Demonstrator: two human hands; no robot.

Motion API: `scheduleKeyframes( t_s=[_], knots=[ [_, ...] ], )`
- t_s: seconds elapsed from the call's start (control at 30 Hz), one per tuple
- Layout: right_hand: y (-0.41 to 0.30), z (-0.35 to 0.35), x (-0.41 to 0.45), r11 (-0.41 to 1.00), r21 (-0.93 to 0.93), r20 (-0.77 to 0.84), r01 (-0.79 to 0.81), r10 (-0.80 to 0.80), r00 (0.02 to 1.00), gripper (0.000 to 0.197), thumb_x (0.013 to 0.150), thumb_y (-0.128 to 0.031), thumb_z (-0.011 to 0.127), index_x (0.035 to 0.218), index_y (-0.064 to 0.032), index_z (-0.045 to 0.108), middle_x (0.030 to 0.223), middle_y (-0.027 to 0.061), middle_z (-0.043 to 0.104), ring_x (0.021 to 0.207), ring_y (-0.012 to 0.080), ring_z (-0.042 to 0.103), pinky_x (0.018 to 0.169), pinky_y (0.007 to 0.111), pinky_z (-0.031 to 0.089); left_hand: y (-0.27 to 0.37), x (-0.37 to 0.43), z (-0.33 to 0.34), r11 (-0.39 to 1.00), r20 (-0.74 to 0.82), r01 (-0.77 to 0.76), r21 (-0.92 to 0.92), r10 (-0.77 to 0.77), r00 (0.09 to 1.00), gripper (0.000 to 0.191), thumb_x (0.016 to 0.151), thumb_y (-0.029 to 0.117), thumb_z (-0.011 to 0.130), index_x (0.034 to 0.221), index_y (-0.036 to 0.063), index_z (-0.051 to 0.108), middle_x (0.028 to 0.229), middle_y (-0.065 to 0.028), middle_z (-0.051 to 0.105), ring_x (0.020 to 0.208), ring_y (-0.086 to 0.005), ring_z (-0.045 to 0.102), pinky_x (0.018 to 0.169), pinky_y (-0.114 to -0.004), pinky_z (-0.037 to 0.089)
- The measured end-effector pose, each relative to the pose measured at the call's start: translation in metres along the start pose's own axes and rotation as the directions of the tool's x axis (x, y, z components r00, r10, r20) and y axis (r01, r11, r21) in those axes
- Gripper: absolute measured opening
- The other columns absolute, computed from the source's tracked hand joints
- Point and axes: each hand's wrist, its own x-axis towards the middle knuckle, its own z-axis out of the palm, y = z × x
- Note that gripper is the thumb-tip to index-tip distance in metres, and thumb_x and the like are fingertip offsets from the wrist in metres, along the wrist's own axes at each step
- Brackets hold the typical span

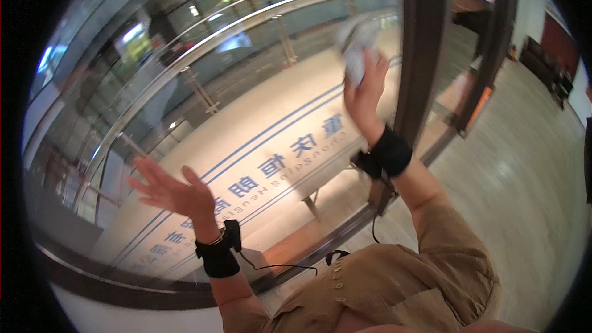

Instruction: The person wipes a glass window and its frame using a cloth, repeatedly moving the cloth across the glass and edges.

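Note:
A large glass pane, crossed by blue stripes and a band of blue writing, stands before me. High on its right side, close to the dark frame, my right hand holds a light grey cloth against or just off the glass; the cloth's upper part is blurred. My left hand is raised at the lower left with fingers spread and nothing in it; whether it touches the pane I cannot tell. Each wrist wears a black band with a small device and a cable.
A dark metal frame post rises at the right edge of the pane. Beyond the glass runs a curved metal railing. On the right, a wood-look floor stretches to a dark sofa by the wall. A dark sill borders the pane's bottom.

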Motion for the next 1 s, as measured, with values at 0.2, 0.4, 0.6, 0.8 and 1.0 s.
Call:
scheduleKeyframes(
  t_s=[0.2,0.4,0.6,0.8,1.0],
  knots=[
    [-0.062,-0.021,-0.057,0.931,0.361,0.583,0.059,-0.275,0.764,0.027,0.068,-0.019,0.077,0.093,-0.0118,0.068,0.092,0.0111,0.06,0.081,0.0278,0.059,0.07,0.032,0.049,0.003,0.004,-0.003,0.998,0.02,-0.012,-0.057,0.013,1.0,0.065,0.083,0.023,0.049,0.141,0.0037,0.029,0.149,-0.0142,0.025,0.137,-0.0488,0.008,0.1,-0.069,0.008],
    [0.024,0.015,0.124,0.979,-0.028,-0.096,0.203,-0.204,0.974,0.05,0.073,-0.011,0.066,0.121,-0.0116,0.054,0.106,0.0163,0.053,0.098,0.0349,0.052,0.082,0.038,0.045,0.001,0.001,-0.004,1.0,0.068,0.003,-0.011,-0.002,0.998,0.064,0.086,0.026,0.047,0.142,0.003,0.026,0.15,-0.0137,0.023,0.138,-0.0473,0.007,0.1,-0.068,0.006],
    [-0.13,0.046,0.093,0.911,-0.205,0.128,0.358,-0.338,0.932,0.04,0.074,-0.013,0.067,0.113,-0.0191,0.06,0.101,0.0136,0.054,0.079,0.0344,0.058,0.065,0.041,0.049,0.004,0.002,-0.003,0.994,0.016,0.029,-0.105,-0.028,0.999,0.06,0.092,0.033,0.038,0.142,0.0025,0.025,0.149,-0.014,0.024,0.138,-0.0457,0.008,0.103,-0.064,0.002],
    [-0.132,0.008,-0.044,0.516,0.547,0.306,0.659,-0.856,0.417,0.044,0.07,-0.022,0.064,0.114,-0.0276,0.062,0.109,0.0017,0.053,0.085,0.0188,0.055,0.067,0.03,0.046,0.005,0.004,-0.023,0.877,0.059,0.112,-0.467,-0.095,0.994,0.057,0.094,0.034,0.031,0.14,0.0024,0.026,0.148,-0.0157,0.026,0.139,-0.0424,0.011,0.105,-0.061,0.0],
    [-0.102,0.025,0.083,0.892,0.346,0.384,0.29,-0.416,0.824,0.038,0.075,-0.018,0.07,0.111,-0.0136,0.061,0.105,0.0138,0.057,0.09,0.0329,0.056,0.079,0.04,0.045,-0.024,-0.001,-0.035,0.961,0.122,0.113,-0.253,-0.084,0.989,0.057,0.092,0.033,0.041,0.141,0.006,0.027,0.15,-0.0141,0.021,0.139,-0.0412,0.008,0.103,-0.064,0.003]
  ],
)
